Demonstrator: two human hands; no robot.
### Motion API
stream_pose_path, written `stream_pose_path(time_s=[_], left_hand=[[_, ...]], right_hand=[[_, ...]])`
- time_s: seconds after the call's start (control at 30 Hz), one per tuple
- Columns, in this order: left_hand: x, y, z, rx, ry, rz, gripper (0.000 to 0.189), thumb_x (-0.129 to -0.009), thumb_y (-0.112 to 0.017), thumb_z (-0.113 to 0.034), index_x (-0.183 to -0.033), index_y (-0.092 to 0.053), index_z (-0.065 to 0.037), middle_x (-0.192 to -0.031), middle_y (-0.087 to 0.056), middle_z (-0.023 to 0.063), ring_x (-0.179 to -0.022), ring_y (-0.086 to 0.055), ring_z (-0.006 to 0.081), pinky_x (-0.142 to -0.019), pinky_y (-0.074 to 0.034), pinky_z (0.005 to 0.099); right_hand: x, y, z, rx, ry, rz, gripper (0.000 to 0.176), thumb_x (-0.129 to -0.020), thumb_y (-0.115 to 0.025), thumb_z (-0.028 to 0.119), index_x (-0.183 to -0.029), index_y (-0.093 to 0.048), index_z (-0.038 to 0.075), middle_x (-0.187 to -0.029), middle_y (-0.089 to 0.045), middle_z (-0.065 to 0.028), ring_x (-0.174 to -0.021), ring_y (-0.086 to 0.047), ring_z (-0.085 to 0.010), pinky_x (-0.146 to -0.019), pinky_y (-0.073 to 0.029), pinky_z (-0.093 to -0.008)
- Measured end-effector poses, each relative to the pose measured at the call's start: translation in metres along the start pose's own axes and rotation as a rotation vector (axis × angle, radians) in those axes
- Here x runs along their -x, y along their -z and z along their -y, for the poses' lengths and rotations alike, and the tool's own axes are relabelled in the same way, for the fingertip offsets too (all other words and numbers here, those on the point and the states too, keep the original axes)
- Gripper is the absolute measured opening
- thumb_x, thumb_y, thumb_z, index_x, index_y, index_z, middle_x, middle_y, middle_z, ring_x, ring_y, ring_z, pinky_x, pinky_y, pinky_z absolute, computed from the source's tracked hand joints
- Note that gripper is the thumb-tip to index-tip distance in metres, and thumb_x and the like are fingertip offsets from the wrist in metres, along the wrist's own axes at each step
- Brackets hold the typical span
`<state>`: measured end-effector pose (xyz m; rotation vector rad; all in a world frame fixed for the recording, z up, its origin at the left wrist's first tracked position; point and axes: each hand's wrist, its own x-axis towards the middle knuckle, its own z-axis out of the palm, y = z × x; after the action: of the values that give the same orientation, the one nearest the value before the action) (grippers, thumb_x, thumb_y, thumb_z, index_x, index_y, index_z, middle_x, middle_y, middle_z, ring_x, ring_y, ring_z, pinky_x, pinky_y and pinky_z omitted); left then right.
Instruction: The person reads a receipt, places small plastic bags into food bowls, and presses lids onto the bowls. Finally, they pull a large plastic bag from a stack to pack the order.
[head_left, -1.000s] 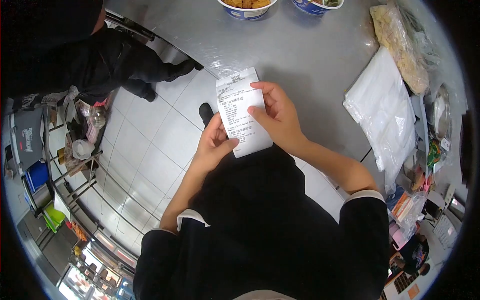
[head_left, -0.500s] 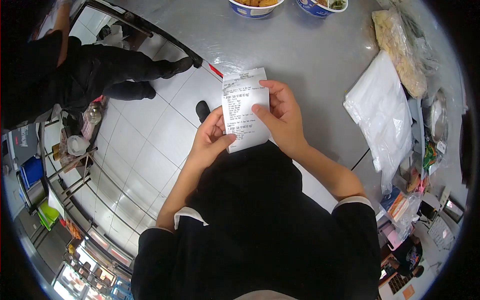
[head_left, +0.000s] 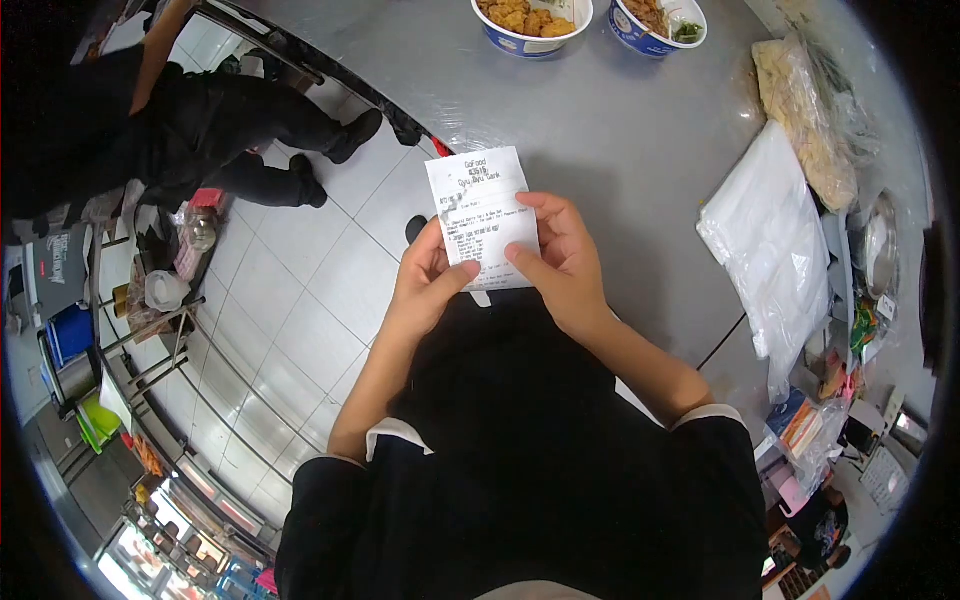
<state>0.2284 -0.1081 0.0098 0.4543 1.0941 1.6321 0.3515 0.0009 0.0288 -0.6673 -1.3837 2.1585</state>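
Note:
A printed paper receipt (head_left: 482,205) is held upright in front of my body, its text facing me. My left hand (head_left: 432,275) pinches its lower left edge, thumb on the printed face. At the right edge, my right hand (head_left: 560,255) grips it with the thumb on the front and the fingers behind. A small tail of paper shows below the receipt's lower edge. Beyond it on the metal table (head_left: 640,150) stand a blue-and-white bowl of golden fried pieces (head_left: 530,22) and a second bowl (head_left: 660,25) with brown food and greens.
White plastic bags (head_left: 770,240) lie along the table's right side, beside a bag of pale yellowish food (head_left: 805,120). Another person in dark clothes (head_left: 240,125) stands at the left on the tiled floor (head_left: 290,310). A metal rack (head_left: 165,350) holds containers at the left.
The receipt has shifted in my hands: its header now shows at the top and the lower lines have gone from sight. The table and bowls sit lower in view.

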Motion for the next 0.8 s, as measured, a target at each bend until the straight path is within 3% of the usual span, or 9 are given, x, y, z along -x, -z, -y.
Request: stream_pose_path(time_s=[0.6, 0.7, 0.8], left_hand=[[-0.007, 0.0, -0.011, 0.072, -0.043, -0.065, 0.054, -0.074, -0.043, 0.001, -0.126, -0.033, 0.006, -0.115, -0.051, 0.0142, -0.106, -0.05, 0.0185, -0.09, -0.039, 0.0292], [-0.007, 0.009, -0.012, 0.073, -0.047, 0.0, 0.049, -0.075, -0.042, -0.002, -0.124, -0.037, 0.006, -0.113, -0.052, 0.0137, -0.103, -0.052, 0.018, -0.088, -0.04, 0.0277], [-0.008, 0.004, -0.015, 0.057, -0.05, -0.108, 0.039, -0.084, -0.043, -0.011, -0.119, -0.044, 0.006, -0.095, -0.056, 0.0084, -0.092, -0.055, 0.0154, -0.083, -0.042, 0.026]], right_hand=[[-0.004, -0.001, -0.001, -0.025, 0.011, -0.031, 0.042, -0.08, -0.053, -0.006, -0.119, -0.037, 0.001, -0.11, -0.049, -0.0094, -0.102, -0.05, -0.0155, -0.087, -0.04, -0.0291], [-0.005, 0.0, -0.002, 0.003, 0.017, -0.025, 0.042, -0.08, -0.052, -0.006, -0.119, -0.037, 0.002, -0.109, -0.049, -0.0102, -0.102, -0.05, -0.0154, -0.087, -0.04, -0.0291], [-0.005, 0.0, -0.002, -0.041, 0.003, -0.025, 0.042, -0.081, -0.052, -0.006, -0.119, -0.037, 0.002, -0.108, -0.05, -0.0113, -0.101, -0.05, -0.0151, -0.086, -0.04, -0.029]])
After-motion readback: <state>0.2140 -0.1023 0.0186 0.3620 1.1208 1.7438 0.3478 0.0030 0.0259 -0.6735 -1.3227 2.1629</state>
